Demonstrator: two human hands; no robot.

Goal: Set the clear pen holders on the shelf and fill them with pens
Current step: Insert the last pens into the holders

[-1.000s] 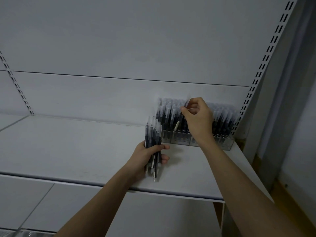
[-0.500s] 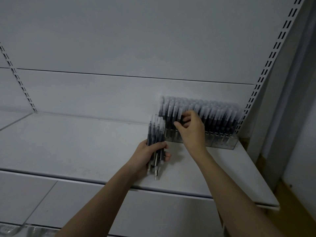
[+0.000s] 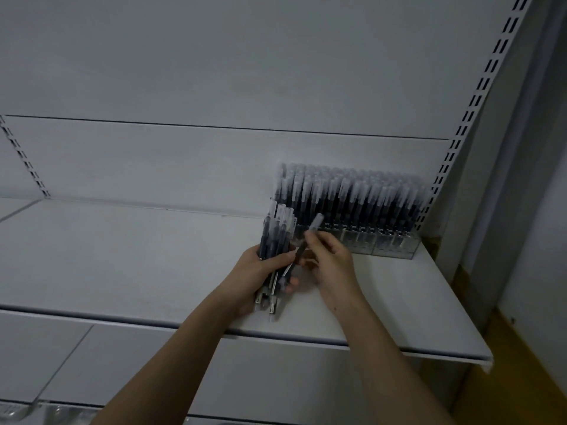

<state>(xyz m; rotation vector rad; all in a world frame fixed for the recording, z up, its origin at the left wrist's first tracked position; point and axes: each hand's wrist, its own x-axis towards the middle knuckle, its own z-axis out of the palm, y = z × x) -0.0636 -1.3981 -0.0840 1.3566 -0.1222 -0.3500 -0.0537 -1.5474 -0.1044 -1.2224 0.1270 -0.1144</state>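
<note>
Just in front of the clear pen holders, at their left end, both hands work over the shelf. Left hand is wrapped round a bundle of pens, caps up. Right hand pinches a single pen, tilted, cap toward the holders, touching the bundle. Holders sit at the back right of the shelf, packed with pens. Best move, likely: draw the one pen clear of the bundle, stand it upright, then drop it tip-down into a free slot at the holders' left end without knocking neighbours.
</note>
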